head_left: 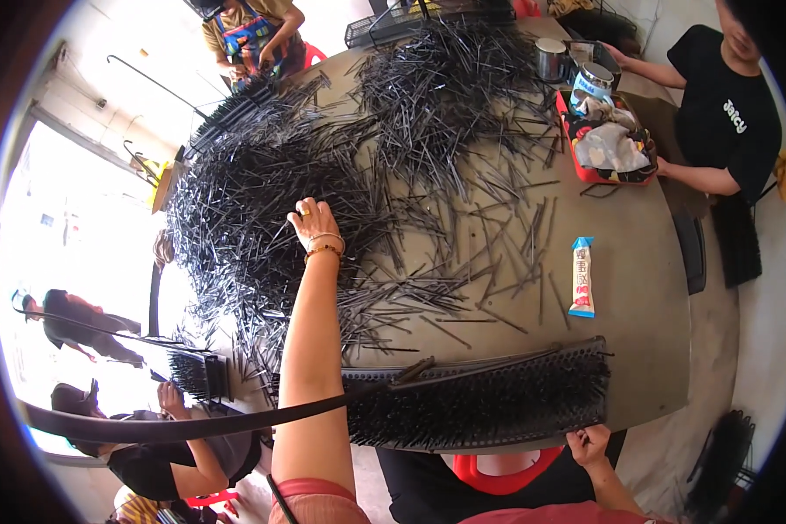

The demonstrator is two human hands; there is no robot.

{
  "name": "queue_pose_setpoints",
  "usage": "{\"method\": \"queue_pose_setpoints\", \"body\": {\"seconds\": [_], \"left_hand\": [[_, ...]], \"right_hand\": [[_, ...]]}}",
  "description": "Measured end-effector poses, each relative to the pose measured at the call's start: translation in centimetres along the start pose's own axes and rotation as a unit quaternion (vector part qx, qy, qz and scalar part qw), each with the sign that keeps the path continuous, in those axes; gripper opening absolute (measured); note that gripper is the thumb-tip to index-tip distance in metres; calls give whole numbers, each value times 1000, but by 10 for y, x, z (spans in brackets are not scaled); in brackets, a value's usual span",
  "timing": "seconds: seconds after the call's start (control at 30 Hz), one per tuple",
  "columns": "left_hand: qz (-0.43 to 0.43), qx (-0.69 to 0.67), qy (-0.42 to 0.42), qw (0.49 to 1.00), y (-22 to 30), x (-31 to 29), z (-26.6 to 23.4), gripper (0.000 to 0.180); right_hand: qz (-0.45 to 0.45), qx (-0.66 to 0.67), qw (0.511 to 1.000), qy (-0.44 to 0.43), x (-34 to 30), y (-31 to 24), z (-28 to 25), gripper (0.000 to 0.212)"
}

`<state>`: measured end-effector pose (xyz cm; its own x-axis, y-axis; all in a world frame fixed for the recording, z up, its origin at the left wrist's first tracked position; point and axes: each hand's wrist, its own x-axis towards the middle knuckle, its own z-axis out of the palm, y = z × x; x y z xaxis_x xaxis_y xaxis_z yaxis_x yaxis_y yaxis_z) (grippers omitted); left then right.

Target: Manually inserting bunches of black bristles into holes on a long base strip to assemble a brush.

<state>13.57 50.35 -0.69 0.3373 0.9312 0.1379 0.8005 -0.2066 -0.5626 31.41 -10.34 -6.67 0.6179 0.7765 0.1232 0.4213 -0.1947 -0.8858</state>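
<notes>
Strips: the broad heap of thin, dark, glossy strips (244,188) lies on the beige table (642,358), beyond the left end of the long, black, perforated panel packed with dark bristles (480,409). Each strip is judged light, fairly stiff, springy and somewhat slippery; hold is best taken by a pinch near one end, since the strips cross and may drag neighbours along. Loose strips lie scattered beyond the panel's middle.

Panel: it sits along the near edge of the table, slightly bowed in this view. It is judged rigid and moderately weighty; the bare rim at its right end is the sound place to hold, as the bristles look likely to bend under pressure.

Left hand (316,224): beyond the panel's left part, palm down on the heap, fingers partly bent, touching strips. Whether any strip is gripped cannot be told.

Right hand (589,445): at the panel's near edge, close to its right end, fingers curled closed. It appears to touch the edge; whether it grips the rim or a strip cannot be told.

Adjacent: a slim blue-and-white wrapped packet (582,278) lies beyond the panel's right end, apart from both hands
</notes>
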Motion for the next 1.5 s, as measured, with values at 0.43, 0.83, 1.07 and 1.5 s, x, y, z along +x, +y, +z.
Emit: {"method": "queue_pose_setpoints", "body": {"seconds": [0.43, 0.83, 1.07, 1.5], "left_hand": [[38, 62, 73, 995, 5, -3, 12, 26], [93, -4, 58, 994, -15, -20, -3, 15], [150, -58, 83, 984, -29, -47, -34, 7], [179, -255, -222, 924, -13, -93, -61, 122]], "right_hand": [[-27, -3, 1000, 5, 3, 0, 0, 37], [-39, -26, 999, 2, 2, -2, 0, 26], [-39, -22, 999, 22, 2, -5, 1, 15], [-55, -24, 998, 31, -3, 1, 5, 11]]}}
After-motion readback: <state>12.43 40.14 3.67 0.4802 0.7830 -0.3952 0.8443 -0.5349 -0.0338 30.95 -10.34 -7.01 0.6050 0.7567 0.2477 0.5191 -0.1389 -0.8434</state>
